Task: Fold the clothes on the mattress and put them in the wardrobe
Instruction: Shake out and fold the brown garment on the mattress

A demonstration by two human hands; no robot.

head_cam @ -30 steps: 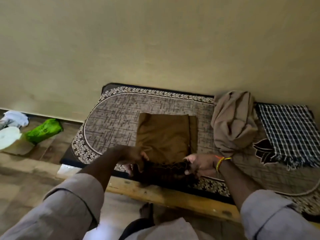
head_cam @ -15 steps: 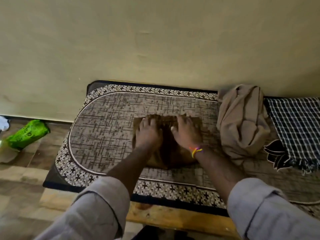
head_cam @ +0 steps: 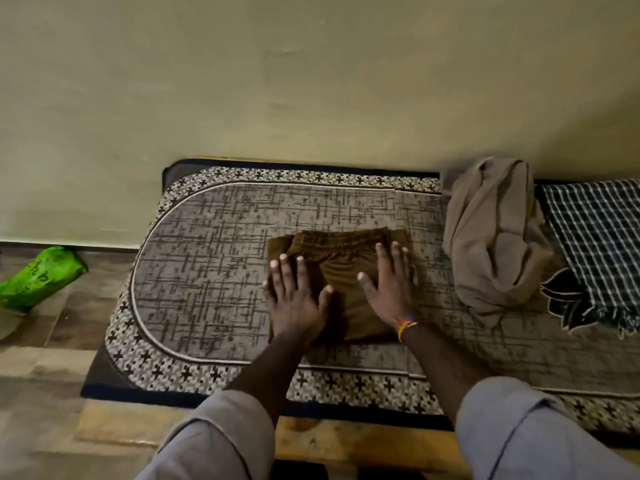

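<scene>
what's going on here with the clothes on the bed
A person is folding clothes. Both hands, left hand and right hand, lie flat and open on a folded brown garment on the patterned mattress. A crumpled beige garment and a checked cloth lie to the right, not yet folded.

Green plastic packet on the floor at left, pale lettering on its face, blurred, a few strokes visible but no word legible, no other text, label, brand, number or sign readable in the head view
</scene>
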